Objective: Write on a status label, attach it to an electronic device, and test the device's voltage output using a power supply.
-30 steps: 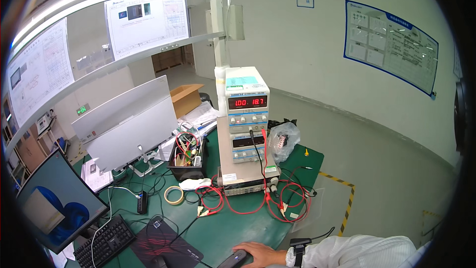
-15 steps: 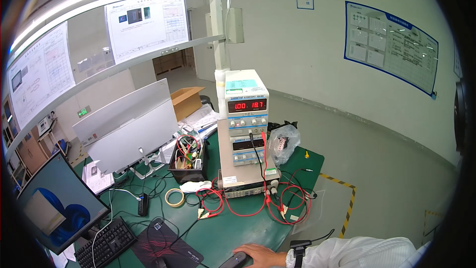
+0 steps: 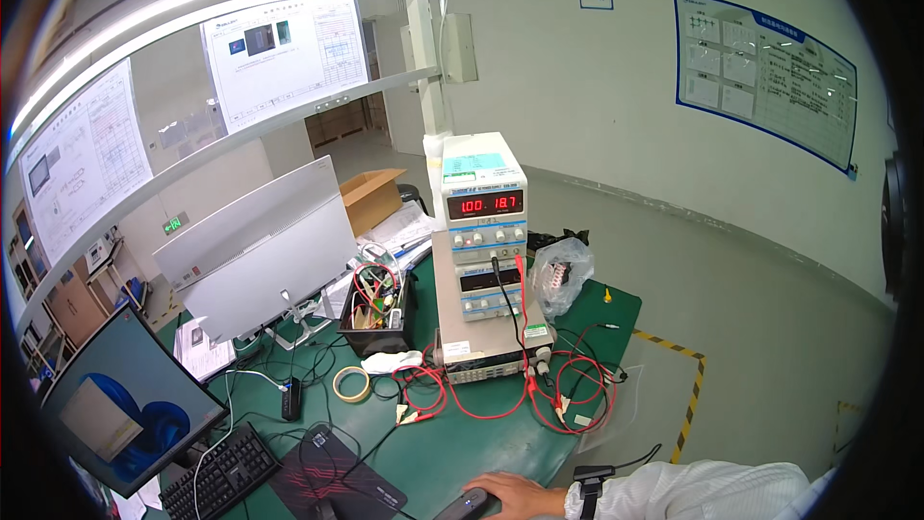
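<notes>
At the lower edge, my right hand is curled against a dark grey, rounded handheld device, fingers over its right side. The frame cuts off the device's lower part, so its exact kind does not show. A black strap with a small box circles my right wrist, over a white sleeve. Left of the hand lies a black mouse pad with red markings. My left hand is out of view.
Two stacked power supplies, the upper display lit red, stand on a bench instrument. Red and black leads lie around them. Leftward are a tape roll, a black bin of wires, a keyboard and a monitor.
The whole view has shifted slightly, so the bench things appear a little farther right. My right hand stays at the grey device.
</notes>
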The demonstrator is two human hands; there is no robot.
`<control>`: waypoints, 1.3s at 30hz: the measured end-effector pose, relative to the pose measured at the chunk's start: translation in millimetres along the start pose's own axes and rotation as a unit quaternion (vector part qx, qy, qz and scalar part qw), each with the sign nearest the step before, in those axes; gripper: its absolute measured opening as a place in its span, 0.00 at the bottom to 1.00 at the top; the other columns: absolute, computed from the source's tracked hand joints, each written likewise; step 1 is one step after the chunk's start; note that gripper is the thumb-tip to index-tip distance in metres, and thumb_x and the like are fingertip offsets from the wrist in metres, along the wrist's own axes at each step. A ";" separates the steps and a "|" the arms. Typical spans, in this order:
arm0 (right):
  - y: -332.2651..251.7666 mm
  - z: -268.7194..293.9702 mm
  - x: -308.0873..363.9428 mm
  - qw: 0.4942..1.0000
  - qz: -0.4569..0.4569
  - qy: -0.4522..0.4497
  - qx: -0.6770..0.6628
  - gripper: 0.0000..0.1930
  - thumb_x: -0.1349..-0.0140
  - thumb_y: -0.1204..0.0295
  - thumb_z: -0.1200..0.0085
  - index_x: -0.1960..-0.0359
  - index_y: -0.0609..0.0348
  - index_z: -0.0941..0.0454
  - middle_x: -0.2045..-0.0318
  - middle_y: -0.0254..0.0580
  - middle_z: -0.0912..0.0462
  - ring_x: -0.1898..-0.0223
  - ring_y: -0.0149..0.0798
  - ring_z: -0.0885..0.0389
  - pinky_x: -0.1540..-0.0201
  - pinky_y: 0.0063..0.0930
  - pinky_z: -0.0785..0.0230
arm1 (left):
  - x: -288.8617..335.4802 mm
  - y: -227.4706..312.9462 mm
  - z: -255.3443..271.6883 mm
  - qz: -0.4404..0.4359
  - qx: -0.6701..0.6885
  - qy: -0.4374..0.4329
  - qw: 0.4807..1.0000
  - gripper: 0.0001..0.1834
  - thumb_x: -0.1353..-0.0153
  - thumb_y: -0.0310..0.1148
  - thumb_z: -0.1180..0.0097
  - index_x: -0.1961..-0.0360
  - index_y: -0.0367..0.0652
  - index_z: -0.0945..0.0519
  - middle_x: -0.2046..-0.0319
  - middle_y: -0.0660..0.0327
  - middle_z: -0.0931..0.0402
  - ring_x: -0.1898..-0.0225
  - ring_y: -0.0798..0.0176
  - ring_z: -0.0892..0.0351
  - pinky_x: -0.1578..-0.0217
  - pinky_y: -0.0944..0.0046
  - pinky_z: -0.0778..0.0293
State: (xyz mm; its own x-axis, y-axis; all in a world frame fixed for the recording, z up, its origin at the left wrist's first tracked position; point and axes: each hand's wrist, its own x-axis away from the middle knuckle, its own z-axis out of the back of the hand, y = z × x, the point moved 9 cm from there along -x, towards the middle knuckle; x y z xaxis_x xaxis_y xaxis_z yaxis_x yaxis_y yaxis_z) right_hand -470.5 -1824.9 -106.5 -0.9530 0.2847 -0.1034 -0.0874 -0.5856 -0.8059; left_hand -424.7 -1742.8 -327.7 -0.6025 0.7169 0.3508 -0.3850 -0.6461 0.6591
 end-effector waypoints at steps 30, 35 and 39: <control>-6.8 12.4 4.7 0.996 0.067 0.057 -0.009 0.40 0.47 0.46 0.33 0.39 0.57 0.32 0.49 0.47 0.25 0.47 0.50 0.25 0.44 0.38 0.32 | 157.3 41.1 47.1 -0.033 0.152 -0.091 0.984 0.25 0.35 0.39 0.46 0.43 0.30 0.26 0.48 0.40 0.23 0.46 0.45 0.23 0.44 0.54 0.29; -4.2 28.5 1.6 0.982 0.101 0.100 -0.125 0.37 0.43 0.51 0.34 0.39 0.59 0.33 0.49 0.46 0.25 0.48 0.47 0.24 0.45 0.38 0.31 | 185.9 69.6 102.7 -0.059 0.311 0.015 0.948 0.25 0.39 0.47 0.37 0.48 0.40 0.20 0.66 0.52 0.16 0.64 0.63 0.17 0.60 0.61 0.22; -63.1 123.3 -14.4 0.966 0.182 0.183 -0.032 0.27 0.40 0.63 0.38 0.42 0.61 0.30 0.49 0.47 0.24 0.50 0.46 0.23 0.47 0.36 0.29 | 182.2 32.8 160.8 -0.030 0.364 0.171 0.915 0.18 0.41 0.38 0.33 0.55 0.37 0.19 0.74 0.57 0.19 0.72 0.64 0.21 0.66 0.62 0.24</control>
State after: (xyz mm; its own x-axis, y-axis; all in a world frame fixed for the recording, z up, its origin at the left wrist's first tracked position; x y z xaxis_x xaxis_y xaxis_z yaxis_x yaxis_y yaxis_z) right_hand -487.1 -1885.6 17.8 -0.7504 0.3243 -0.5760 0.2629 -0.6530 -0.7102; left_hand -434.7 -1591.3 -135.2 -0.8270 0.5407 0.1537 0.0693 -0.1733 0.9824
